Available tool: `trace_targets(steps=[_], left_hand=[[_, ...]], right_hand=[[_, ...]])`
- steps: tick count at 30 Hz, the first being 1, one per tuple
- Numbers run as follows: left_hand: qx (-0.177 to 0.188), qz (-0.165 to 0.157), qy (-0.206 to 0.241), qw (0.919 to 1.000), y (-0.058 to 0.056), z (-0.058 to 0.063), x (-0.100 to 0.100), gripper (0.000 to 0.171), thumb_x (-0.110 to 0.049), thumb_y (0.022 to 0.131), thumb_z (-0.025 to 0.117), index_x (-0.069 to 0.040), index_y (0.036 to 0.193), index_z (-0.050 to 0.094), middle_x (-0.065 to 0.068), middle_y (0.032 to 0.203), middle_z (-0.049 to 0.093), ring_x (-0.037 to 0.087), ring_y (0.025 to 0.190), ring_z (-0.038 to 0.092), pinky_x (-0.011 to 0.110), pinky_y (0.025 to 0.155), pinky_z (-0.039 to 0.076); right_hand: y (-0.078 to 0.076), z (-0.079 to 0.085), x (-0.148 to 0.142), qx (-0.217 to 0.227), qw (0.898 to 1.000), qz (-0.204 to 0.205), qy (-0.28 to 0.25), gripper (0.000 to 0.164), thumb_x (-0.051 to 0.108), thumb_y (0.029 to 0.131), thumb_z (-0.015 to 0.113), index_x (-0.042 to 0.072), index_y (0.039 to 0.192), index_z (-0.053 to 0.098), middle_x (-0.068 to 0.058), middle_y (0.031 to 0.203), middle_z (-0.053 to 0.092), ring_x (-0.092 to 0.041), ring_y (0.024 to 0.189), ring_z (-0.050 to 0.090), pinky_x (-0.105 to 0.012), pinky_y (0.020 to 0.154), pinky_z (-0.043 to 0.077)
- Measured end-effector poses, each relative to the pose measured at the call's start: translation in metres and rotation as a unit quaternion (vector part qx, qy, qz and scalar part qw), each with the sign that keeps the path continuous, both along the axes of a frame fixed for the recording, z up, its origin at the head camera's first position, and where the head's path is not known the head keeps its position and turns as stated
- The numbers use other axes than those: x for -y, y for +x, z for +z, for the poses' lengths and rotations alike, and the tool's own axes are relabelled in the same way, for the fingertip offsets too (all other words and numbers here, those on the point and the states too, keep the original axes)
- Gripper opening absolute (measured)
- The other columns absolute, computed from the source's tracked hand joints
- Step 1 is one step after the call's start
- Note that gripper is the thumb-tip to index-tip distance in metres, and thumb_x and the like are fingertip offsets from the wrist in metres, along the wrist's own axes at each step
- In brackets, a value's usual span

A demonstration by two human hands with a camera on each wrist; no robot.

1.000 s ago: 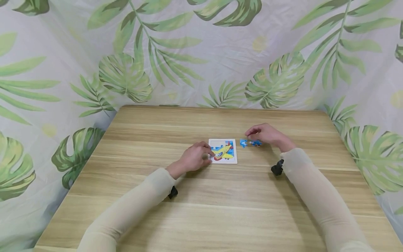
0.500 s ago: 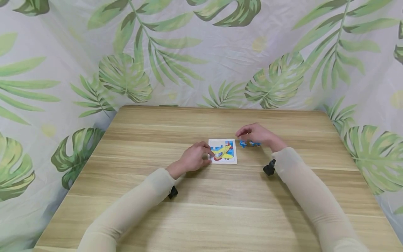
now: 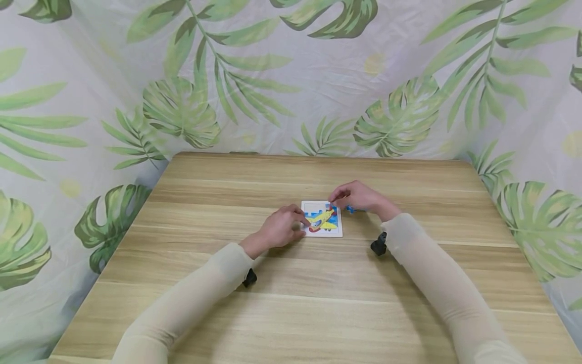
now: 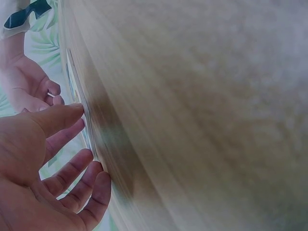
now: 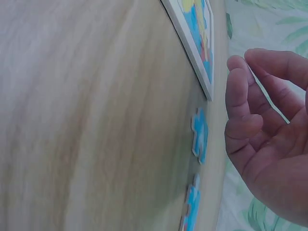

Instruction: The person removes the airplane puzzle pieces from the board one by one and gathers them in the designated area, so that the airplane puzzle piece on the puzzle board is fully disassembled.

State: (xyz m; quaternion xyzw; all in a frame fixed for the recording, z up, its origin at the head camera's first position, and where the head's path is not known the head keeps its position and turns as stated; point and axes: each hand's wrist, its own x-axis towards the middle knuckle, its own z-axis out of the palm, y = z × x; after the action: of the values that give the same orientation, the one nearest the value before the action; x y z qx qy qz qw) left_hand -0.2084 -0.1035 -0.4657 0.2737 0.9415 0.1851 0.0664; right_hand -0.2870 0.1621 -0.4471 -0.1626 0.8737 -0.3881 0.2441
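Lying flat on the wood-grain table [image 3: 291, 298], the picture puzzle [image 3: 324, 222] shows a yellow aeroplane with red parts on blue, inside a white frame. A pale patch is exposed at its upper left, visible from the head view only.

Left hand [image 3: 283, 226]: rests on the puzzle's left side. The left wrist view adds the thumb tip at the frame's edge and the lower fingers spread apart.

Right hand [image 3: 359, 196]: at the puzzle's upper right corner. The right wrist view shows thumb and index tips together; whether anything sits between them cannot be told.

That view also shows two loose blue pieces, the first piece [image 5: 199, 137] just beside the frame's corner, the second piece [image 5: 191, 204] farther off; from the head, the hand covers most of both.

Any lettering on the puzzle is too small to read. Both sleeves [image 3: 436, 268] are cream, with a black device [image 3: 378, 244] at each wrist. Behind hangs a leaf-print cloth [image 3: 254, 76].
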Motion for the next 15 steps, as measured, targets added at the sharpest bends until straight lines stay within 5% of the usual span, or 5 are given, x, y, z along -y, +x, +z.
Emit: trace_targets(steps=[15], left_hand=[[0.009, 0.001, 0.012, 0.9999, 0.0, 0.0, 0.0, 0.024, -0.022, 0.088, 0.077, -0.017, 0.112, 0.077, 0.008, 0.128, 0.063, 0.024, 0.118, 0.06, 0.041, 0.103, 0.051]], right_hand=[[-0.001, -0.007, 0.017, 0.016, 0.999, 0.04, -0.024, 0.018, 0.011, 0.095, 0.065, 0.008, 0.111, 0.073, -0.008, 0.106, 0.074, -0.019, 0.088, 0.066, -0.031, 0.08, 0.053]])
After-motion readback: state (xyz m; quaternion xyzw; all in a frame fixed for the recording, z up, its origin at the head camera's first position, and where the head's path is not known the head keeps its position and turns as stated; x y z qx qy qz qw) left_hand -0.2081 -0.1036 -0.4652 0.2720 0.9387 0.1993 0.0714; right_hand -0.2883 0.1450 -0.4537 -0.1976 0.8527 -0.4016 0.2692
